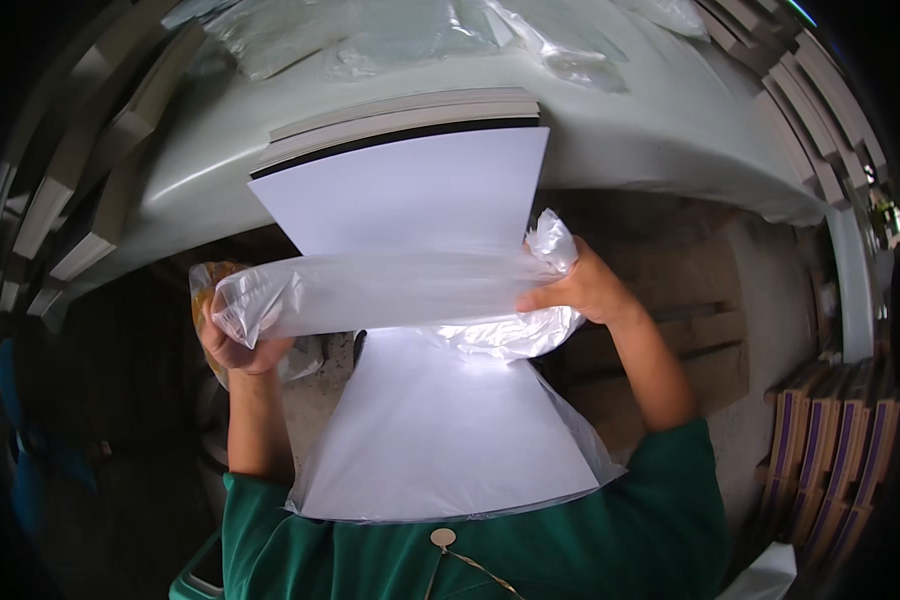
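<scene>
- From my head view, the left hand [238,343], left of centre in the frame, grasps one end of a clear plastic sleeve [390,290]; some of its fingers are hidden by the film.
- The right hand [577,290], right of centre, grips the sleeve's other end, thumb laid over the front; I can't see its remaining fingers behind the bunched film.
- The sleeve spans the middle of the frame as a cloudy band between both hands, crumpled at its ends.
- A white panel [410,190] shows above that band, its lower part covered by the film.
- Below it, another white surface [450,430] lies under clear film, reaching the green shirt [510,560]; the band hides whether the two join.
- Behind the panel, I make out edges of a stack of boards [400,120] at the worktop [670,130], upper centre.
- Loose plastic bags [410,40] are cut off by the top edge.
- Orange-brown material [206,283] beside the left hand is too obscured to identify.
- A blue object [28,440], lower left, is lost in shadow.
- Striped cartons [820,450] stand lower right, partly dark.
</scene>
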`<state>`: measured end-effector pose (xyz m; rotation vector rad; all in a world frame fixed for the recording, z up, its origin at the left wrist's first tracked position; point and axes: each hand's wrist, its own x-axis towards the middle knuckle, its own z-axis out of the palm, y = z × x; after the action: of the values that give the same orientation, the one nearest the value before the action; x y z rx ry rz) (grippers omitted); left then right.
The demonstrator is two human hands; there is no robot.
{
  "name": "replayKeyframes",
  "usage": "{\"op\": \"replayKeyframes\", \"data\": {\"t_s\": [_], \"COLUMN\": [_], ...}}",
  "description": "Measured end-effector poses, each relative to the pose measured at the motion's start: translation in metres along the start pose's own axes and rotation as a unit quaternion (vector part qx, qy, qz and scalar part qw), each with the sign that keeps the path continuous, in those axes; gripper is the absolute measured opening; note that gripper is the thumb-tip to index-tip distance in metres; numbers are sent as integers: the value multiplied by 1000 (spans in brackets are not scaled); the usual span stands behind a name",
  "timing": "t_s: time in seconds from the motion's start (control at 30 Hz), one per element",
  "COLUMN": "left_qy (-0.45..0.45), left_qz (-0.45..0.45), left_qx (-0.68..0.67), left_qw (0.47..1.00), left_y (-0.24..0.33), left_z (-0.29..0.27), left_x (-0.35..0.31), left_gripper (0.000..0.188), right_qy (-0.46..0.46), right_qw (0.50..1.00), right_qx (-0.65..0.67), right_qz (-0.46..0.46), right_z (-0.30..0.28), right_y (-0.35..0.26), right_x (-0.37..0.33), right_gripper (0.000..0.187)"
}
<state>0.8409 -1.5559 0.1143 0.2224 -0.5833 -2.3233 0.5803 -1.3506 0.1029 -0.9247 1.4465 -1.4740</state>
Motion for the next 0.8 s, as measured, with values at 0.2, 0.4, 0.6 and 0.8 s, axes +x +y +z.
{"op": "replayKeyframes", "data": {"t_s": [0.2, 0.4, 0.6, 0.8], "left_qy": [-29, -24, -186, 5], "left_qz": [220, 407, -97, -230], "left_qx": [598, 749, 550, 290], "left_qw": [771, 522, 809, 929], "left_y": [18, 26, 59, 28], "left_z": [21, 16, 24, -36], "left_x": [44, 16, -6, 15], "left_gripper": [45, 25, 12, 39], "right_qy": [383, 305, 194, -58], "right_qw": [816, 646, 700, 938], "right_qx": [-308, -539, -496, 324], "right_qz": [-303, -446, -476, 109], "right_z": [2, 7, 5, -31], "right_y": [-36, -35, -54, -15], "right_x": [41, 22, -34, -16], "right_gripper": [34, 37, 19, 45]}}
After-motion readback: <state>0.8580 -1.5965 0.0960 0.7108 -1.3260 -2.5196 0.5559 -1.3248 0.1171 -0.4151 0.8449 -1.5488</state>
